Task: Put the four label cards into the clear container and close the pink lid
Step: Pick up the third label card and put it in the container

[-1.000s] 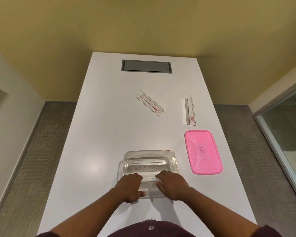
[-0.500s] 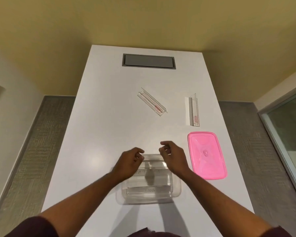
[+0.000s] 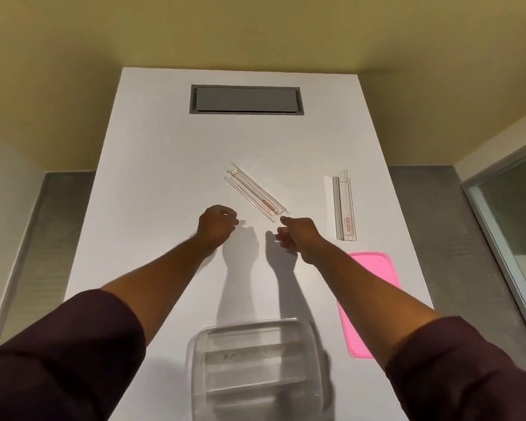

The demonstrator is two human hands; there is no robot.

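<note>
Item: label card [image 3: 256,192], clear plastic strip with red print, lying diagonally mid-table, far of the clear container [image 3: 255,372].
Second card [image 3: 343,208]: further right, far of the pink lid [image 3: 374,287].
Handling, judged: light, stiff, slick, low-lying; best pinched across the long edges near one end.
Right hand [image 3: 295,235]: fingers apart, empty, just beside the near end.
Left hand [image 3: 216,223]: loosely curled, empty.

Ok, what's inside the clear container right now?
The container holds label cards lying flat; one shows faint handwriting. Blur and the frame's bottom edge hide the exact count. Two more cards lie outside.
</note>
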